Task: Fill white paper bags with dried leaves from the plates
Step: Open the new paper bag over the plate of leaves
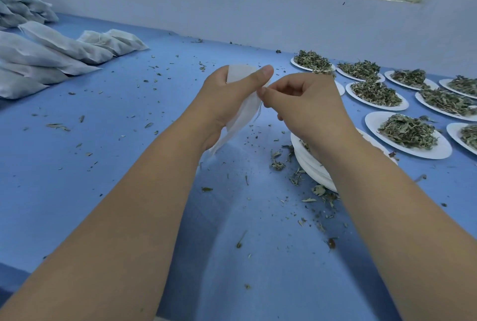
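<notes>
Left hand (227,104) holds a flat, thin white paper bag (244,114) on a slant above the middle of the blue tabletop (116,178). Its grip is closed round the bag, thumb lying across the upper part. Right hand (304,104) meets the bag's right edge, its grip pinching a fine pale thread (259,111) there, likely a drawstring. Bag looks empty; cannot tell whether the mouth is open. Step in hand, as I judge it: freeing the mouth before loading. White paper plates heaped with dried green leaves (407,135) stand in rows toward the right edge. A stack of empty white plates (312,168) lies under the right wrist. Filled white bags (51,55) are piled toward the far left corner. Loose leaf crumbs (278,163) are scattered beside the stack. To do it well: ease the thread gently, as the paper looks flimsy. Spread the mouth wide with the left fingers. Bring the bag to a plate's rim rather than carry leaves across, to cut spillage.
</notes>
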### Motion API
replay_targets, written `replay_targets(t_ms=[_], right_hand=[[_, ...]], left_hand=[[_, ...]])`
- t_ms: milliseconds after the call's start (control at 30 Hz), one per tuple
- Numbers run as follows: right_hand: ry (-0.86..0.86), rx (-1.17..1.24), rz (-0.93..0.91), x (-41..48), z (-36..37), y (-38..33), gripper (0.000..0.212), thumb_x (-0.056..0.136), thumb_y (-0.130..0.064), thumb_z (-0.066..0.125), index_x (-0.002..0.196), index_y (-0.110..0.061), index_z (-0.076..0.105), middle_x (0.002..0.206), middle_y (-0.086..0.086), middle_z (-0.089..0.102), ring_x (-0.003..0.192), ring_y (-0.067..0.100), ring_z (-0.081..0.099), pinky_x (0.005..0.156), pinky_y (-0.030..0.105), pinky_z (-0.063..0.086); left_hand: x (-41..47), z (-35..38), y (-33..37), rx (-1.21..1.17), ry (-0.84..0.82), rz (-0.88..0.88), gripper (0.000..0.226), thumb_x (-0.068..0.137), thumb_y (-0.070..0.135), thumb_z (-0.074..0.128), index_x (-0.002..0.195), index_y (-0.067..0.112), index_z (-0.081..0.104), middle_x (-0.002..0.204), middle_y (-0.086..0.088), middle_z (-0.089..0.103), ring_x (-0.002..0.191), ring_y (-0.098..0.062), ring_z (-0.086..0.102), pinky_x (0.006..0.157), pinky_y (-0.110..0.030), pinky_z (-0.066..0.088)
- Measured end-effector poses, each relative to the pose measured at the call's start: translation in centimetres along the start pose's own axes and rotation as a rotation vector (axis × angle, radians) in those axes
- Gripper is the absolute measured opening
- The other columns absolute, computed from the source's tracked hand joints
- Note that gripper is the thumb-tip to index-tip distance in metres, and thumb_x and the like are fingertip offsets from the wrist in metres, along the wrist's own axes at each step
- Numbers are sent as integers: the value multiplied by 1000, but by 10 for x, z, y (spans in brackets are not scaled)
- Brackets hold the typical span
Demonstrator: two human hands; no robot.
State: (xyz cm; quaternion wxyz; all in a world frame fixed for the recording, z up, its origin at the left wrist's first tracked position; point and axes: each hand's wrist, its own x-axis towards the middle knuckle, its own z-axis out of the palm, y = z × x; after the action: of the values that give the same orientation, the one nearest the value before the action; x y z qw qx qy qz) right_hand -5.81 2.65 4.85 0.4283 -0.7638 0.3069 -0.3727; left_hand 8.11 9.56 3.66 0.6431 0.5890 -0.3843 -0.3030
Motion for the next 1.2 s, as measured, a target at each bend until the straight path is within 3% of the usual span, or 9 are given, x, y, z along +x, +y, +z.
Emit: replay_targets(t_ms=[100,267,400,533,600,667,867,1033,1200], right_hand=[[-93,42,23,-3,3,-1,13,83,-21,74,72,-16,76,56,2,56,52,15,43,43,22,34],[-264,161,164,-1,5,-3,12,85,-15,74,73,-16,77,73,4,66,52,14,39,44,22,27],[-404,209,290,1,-3,-5,10,87,-19,70,85,-14,78,73,-2,68,48,10,35,41,21,22],[-105,35,122,2,-8,-7,15,82,-19,69,83,-6,76,69,4,64,49,14,41,46,25,32],[87,-33,-70,2,-9,-10,14,81,-20,61,83,-17,75,79,-3,69,61,15,53,57,29,47],[48,-59,-169,0,-9,-14,22,78,-25,56,91,-31,73,95,-16,71,75,12,61,73,28,52],[-210,-283,-177,-9,-5,-15,26,93,-38,60,84,-16,70,78,0,69,52,11,62,51,35,51],[-185,-137,-187,-3,-17,-12,25,97,-23,64,82,-4,73,54,5,56,39,11,55,42,13,32],[-161,-94,-188,0,-21,-13,26,93,-27,63,83,-5,72,68,23,48,45,17,63,44,19,31]], left_hand=[[1,2,-2,15,20,23,42,77,50,80,93,16,63,78,3,66,73,-17,63,68,-33,51],[1,1,-1,2,41,34,45,69,51,84,83,19,56,70,5,59,64,-18,56,66,-34,47],[0,-1,-1,64,146,6,61,61,46,88,112,27,62,107,0,68,91,-19,68,81,-42,60],[1,-2,-4,174,210,86,58,67,34,88,117,38,60,122,11,56,114,-14,59,94,-39,54],[-1,1,-3,271,191,174,59,70,34,87,121,42,57,115,30,48,114,7,47,89,-22,46],[-5,7,-1,362,146,246,62,72,32,84,125,43,53,109,30,51,101,16,47,77,-12,41],[-10,14,-5,455,23,402,64,75,19,64,135,34,45,74,22,63,71,0,61,66,-16,49],[-8,11,-7,703,43,378,74,75,21,68,138,43,36,87,17,62,81,-4,62,68,-25,55],[-4,3,-9,904,88,297,61,72,15,56,127,38,41,95,6,59,84,-22,60,66,-36,52]])
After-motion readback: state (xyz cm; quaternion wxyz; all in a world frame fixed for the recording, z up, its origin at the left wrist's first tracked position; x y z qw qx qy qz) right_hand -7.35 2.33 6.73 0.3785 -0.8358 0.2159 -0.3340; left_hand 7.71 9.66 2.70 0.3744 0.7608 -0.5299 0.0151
